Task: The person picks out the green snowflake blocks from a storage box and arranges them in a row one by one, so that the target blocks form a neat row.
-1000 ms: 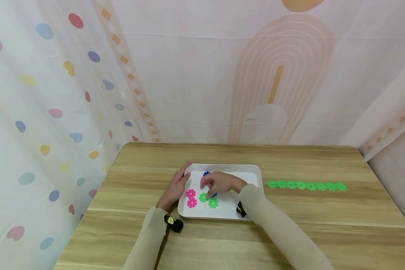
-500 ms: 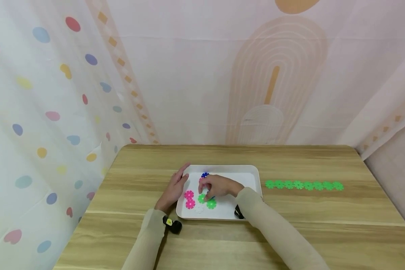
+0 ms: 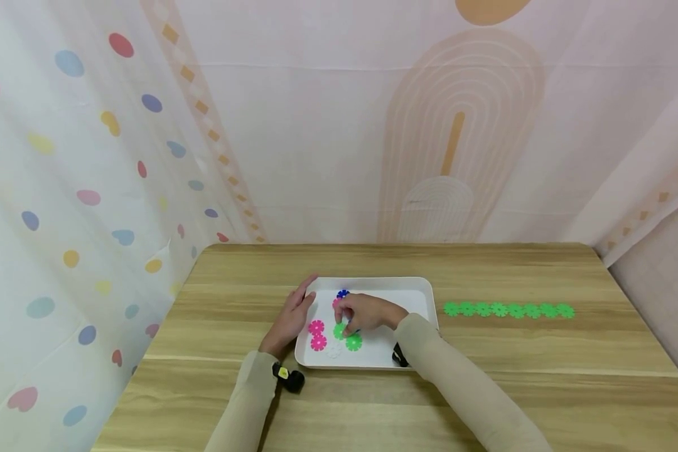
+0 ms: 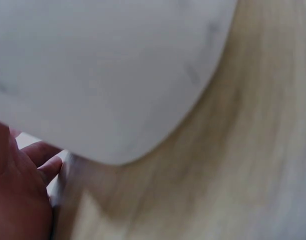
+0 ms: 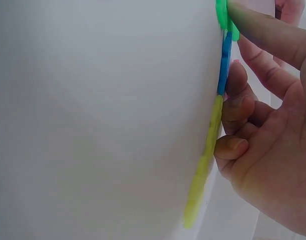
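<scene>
A white rectangular tray [image 3: 395,351] lies on the table with several notched plastic snowflake discs in it. My left hand [image 3: 289,320] holds the tray's left side, thumb at the rim and fingers along the outside. Over the tray, my right hand [image 3: 367,312] pinches a bright green snowflake disc [image 3: 339,331] between thumb and forefinger. A second green disc [image 3: 353,341] lies just nearer the front. In the right wrist view, a blue disc [image 5: 224,62] and yellow discs [image 5: 203,160] show edge-on beneath the curled fingers. Pink discs [image 3: 317,342] lie close to the left hand.
Right of the tray a row of joined green snowflake discs [image 3: 508,309] lies on the wooden table [image 3: 373,408]. A dark blue disc [image 3: 343,294] is near the tray's back, and a white disc [image 3: 334,349] near its front. A patterned curtain [image 3: 316,144] hangs behind the table.
The right thumb and forefinger have drawn in slightly around the green disc, and the forefinger has dropped a little. The left hand stays at the tray. The head view has shifted slightly.
</scene>
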Available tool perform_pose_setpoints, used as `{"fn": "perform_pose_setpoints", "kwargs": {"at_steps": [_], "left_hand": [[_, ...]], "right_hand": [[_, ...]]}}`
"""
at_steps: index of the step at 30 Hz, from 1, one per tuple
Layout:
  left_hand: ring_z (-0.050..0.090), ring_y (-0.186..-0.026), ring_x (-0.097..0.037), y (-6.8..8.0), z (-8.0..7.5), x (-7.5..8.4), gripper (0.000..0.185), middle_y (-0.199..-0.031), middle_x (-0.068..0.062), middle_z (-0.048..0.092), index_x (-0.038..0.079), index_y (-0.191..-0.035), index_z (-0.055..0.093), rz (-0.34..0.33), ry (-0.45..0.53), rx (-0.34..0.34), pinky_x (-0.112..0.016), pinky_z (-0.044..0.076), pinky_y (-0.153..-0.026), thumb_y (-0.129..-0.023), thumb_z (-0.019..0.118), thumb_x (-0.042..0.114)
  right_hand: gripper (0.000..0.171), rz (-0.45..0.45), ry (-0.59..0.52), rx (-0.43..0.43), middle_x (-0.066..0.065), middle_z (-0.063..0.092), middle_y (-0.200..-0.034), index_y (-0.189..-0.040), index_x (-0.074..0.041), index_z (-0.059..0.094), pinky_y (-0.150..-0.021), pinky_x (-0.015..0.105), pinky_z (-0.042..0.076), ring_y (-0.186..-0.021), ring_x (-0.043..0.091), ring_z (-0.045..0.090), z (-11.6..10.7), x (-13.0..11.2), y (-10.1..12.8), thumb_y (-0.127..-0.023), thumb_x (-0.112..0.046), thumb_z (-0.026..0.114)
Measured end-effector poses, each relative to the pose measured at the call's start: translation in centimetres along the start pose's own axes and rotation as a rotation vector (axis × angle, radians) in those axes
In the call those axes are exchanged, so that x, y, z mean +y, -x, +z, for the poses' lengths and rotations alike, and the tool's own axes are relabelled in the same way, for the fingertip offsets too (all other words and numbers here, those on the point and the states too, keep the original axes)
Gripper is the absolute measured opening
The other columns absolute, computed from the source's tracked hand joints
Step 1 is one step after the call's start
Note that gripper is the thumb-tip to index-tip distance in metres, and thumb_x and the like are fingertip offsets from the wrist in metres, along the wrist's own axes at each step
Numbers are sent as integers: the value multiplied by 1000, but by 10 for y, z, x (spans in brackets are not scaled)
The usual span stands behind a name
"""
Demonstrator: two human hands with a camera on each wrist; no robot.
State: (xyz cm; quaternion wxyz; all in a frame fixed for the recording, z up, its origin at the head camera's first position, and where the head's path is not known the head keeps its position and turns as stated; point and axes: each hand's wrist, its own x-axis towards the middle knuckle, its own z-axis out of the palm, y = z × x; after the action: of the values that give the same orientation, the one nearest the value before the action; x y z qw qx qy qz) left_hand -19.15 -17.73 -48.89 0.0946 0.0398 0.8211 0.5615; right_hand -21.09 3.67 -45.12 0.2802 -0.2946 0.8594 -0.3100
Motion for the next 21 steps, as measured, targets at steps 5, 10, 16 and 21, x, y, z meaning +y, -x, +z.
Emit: {"fn": "perform_pose_setpoints", "kwargs": {"at_steps": [5,10,16,21], "left_hand": [[17,-149,-31,0,0,0,48,-160,-5,30,31,-155,32,7,4,4,-59,13,-120,-108,35,32],[25,-145,-29,-1,1,-1,47,-157,-5,34,32,-155,32,5,15,4,-56,19,-120,-108,35,31],[30,-140,-30,-3,1,-2,48,-153,-10,37,28,-155,32,25,30,3,-55,24,-118,-108,36,28],[28,-142,-29,-2,1,-2,47,-154,-7,35,31,-155,32,7,33,3,-55,21,-119,-108,36,30]], "right_hand": [[20,9,-23,3,-2,53,-84,-93,-17,61,-77,27,43,-83,14,48,0,-1,0,-85,-10,78],[19,5,-74,5,-2,56,-84,-93,-14,61,-78,25,47,-80,13,52,-2,-2,1,-86,-3,75],[14,-53,-107,35,-2,59,-86,-93,-11,64,-76,24,48,-82,13,53,-6,0,3,-88,-1,72],[10,-91,-123,103,-1,61,-88,-94,-11,66,-75,25,49,-83,15,55,-16,0,11,-90,-4,70]]}}
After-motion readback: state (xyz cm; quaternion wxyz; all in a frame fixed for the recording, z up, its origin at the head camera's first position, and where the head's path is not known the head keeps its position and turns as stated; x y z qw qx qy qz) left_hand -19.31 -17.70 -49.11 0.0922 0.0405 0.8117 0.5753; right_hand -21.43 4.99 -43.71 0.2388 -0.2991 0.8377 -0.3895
